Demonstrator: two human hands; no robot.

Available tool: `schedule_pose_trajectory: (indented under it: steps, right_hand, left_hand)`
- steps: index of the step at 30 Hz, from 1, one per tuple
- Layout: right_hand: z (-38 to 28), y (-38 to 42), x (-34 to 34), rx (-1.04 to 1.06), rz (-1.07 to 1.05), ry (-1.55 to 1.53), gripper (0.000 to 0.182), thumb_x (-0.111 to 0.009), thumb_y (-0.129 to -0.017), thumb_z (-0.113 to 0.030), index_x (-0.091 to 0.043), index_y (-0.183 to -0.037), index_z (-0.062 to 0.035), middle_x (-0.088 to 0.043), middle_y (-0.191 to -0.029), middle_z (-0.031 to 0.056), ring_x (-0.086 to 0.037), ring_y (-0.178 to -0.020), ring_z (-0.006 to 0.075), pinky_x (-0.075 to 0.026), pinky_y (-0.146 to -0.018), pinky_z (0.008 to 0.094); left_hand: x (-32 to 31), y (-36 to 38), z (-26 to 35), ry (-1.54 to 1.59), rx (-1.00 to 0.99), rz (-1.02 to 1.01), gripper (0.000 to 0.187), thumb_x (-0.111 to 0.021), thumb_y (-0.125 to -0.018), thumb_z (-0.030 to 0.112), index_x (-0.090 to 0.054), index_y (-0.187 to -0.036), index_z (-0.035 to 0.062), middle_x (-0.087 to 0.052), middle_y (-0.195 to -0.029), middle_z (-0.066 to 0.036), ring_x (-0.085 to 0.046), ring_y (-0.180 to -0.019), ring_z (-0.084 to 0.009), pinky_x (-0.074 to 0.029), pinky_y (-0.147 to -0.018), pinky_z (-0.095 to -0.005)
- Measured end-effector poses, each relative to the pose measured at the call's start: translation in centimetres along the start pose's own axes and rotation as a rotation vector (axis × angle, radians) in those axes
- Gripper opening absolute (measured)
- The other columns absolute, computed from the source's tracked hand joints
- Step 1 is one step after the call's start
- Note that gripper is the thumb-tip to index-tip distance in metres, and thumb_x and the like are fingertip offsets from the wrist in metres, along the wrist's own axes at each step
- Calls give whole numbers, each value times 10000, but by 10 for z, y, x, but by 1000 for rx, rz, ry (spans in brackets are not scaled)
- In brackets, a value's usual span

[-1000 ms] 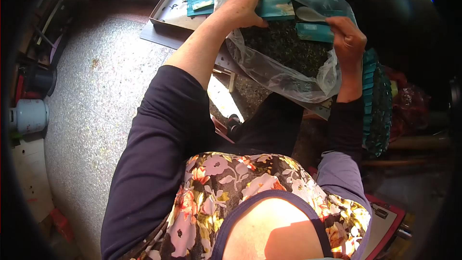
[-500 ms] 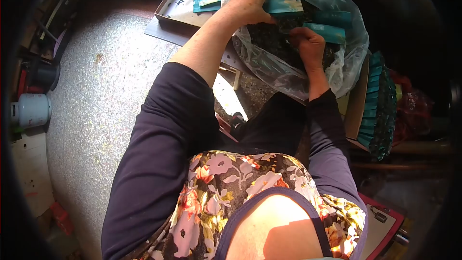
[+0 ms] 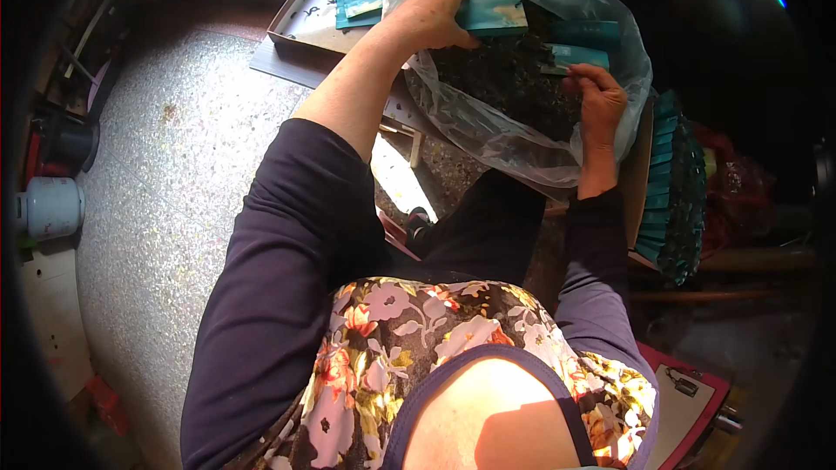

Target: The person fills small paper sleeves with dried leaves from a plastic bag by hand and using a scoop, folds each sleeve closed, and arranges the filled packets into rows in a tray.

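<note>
A clear plastic bag [image 3: 522,152] lies open at the top centre, with dark, crumbly leaf-like material [image 3: 496,78] inside. My left hand [image 3: 433,19] is closed on a teal packet [image 3: 498,14] over the bag's left side. At the bag's right side my right hand [image 3: 597,97] has its thumb and index finger pinched together, near the end of a second teal packet [image 3: 582,55]. What the pinch holds is too small to name. Another teal packet [image 3: 592,33] lies just behind that one.
A shallow tray [image 3: 300,13] with several teal packets stands at the upper left. On the right are a box [image 3: 646,157] packed with upright teal packets, a red plastic bag [image 3: 736,187] and a clipboard [image 3: 684,400]. A gas cylinder [image 3: 54,207] stands far left.
My right hand has moved right, away from the middle of the dark material, and its fingers have turned toward the packet's end. The whole view has shifted slightly.
</note>
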State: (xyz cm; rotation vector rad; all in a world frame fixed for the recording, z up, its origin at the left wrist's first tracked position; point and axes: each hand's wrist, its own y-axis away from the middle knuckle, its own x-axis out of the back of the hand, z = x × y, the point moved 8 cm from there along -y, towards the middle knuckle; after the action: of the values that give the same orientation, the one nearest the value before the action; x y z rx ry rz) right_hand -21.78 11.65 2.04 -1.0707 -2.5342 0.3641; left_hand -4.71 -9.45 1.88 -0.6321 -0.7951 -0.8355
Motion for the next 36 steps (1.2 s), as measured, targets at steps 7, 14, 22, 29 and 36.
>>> schedule_pose_trajectory:
  steps: [7,14,22,29,36]
  right_hand:
    - [-26,-14,11,94,115,47,164,-548,-829,74,-693,-848,-1,-678,-798,65,-654,-694,136,-527,-635,243]
    - [-28,-28,-25,161,-34,58,167,-541,-843,65,-690,-882,1,-684,-814,65,-652,-718,134,-529,-678,244]
    - [-87,-31,-78,463,-211,356,223,-549,-777,122,-688,-864,-29,-685,-827,50,-655,-762,129,-519,-670,249]
    - [-139,-9,-71,871,-170,731,198,-593,-731,109,-672,-846,-31,-661,-817,94,-664,-768,214,-519,-669,271]
    - [-62,-11,-38,680,-57,867,156,-593,-758,59,-667,-834,-56,-662,-819,98,-661,-760,237,-515,-671,306]
  left_hand:
    - [-4,-1,1,-19,-47,-2,776,-806,-634,317,-490,-1294,61,-582,-1187,-190,-547,-1119,-333,-437,-957,-378]
    - [-4,1,6,-21,-27,-57,744,-798,-626,313,-514,-1263,58,-601,-1162,-171,-560,-1100,-322,-454,-931,-388]
    - [-4,0,6,19,-53,-42,793,-808,-619,304,-486,-1302,64,-587,-1158,-210,-559,-1093,-345,-435,-945,-375]
    - [1,1,1,47,-34,-39,785,-805,-622,318,-494,-1292,53,-574,-1185,-215,-536,-1129,-343,-421,-963,-368]
    - [-3,-3,1,-26,-58,16,714,-806,-624,350,-542,-1204,28,-598,-1151,-186,-559,-1096,-331,-454,-923,-383]
